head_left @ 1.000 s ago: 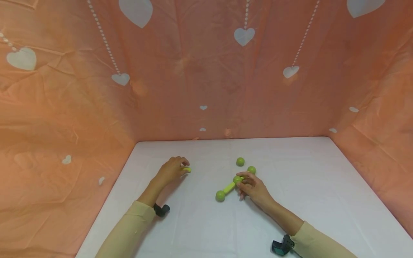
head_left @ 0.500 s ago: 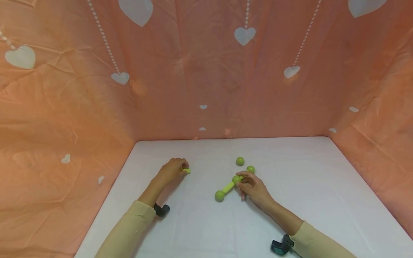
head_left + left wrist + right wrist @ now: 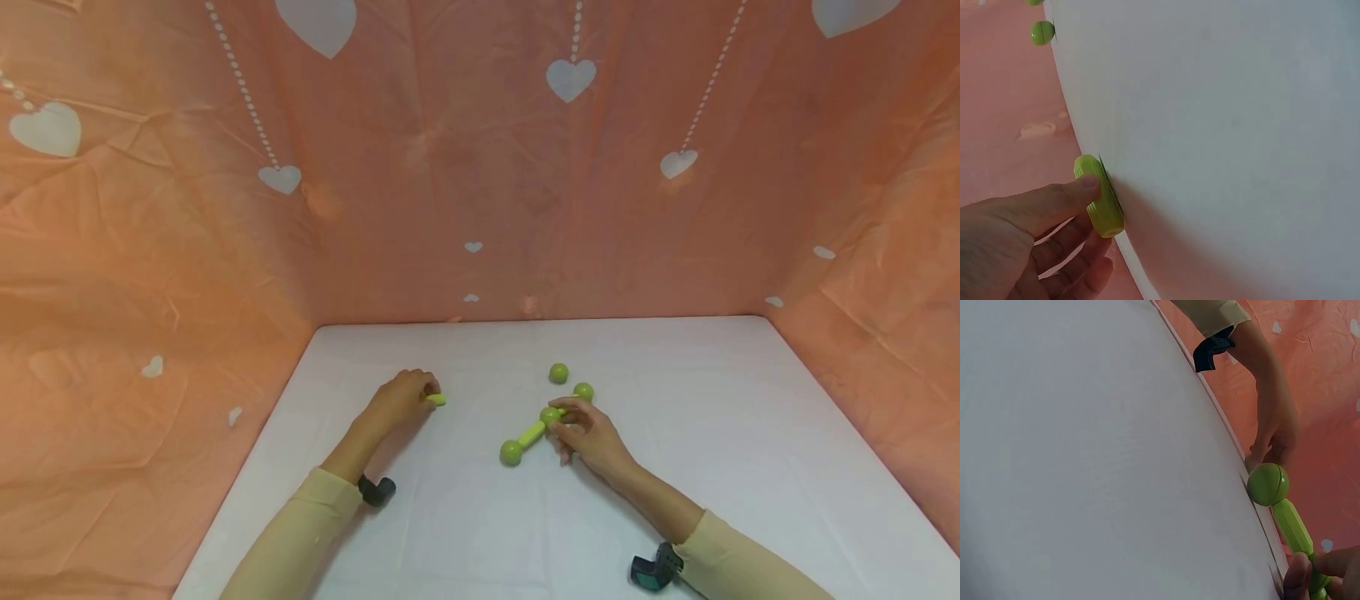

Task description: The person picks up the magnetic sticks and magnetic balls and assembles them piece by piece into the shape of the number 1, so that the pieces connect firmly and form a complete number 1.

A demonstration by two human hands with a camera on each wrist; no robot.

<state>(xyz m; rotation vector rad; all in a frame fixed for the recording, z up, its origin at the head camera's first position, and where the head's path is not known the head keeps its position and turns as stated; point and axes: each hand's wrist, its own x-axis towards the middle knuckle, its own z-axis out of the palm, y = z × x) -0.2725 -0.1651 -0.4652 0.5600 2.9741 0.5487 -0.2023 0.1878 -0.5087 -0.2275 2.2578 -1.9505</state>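
one curtained booth about me: white table point(image 3: 465, 525); orange cloth point(image 3: 495, 183) printed with pale hearts point(image 3: 571, 81), hung behind its far edge and beside both side edges.

Counter point(image 3: 465, 525): white surface, faintly creased, extending beneath the left hand point(image 3: 401, 395) and the right hand point(image 3: 591, 435). Orange sheet point(image 3: 390, 225): wrinkled, standing beyond both hands and along either side of them. Pale heart prints point(image 3: 572, 81) noted across it (four, beyond the hands, hang from dotted lines point(image 3: 576, 32)).
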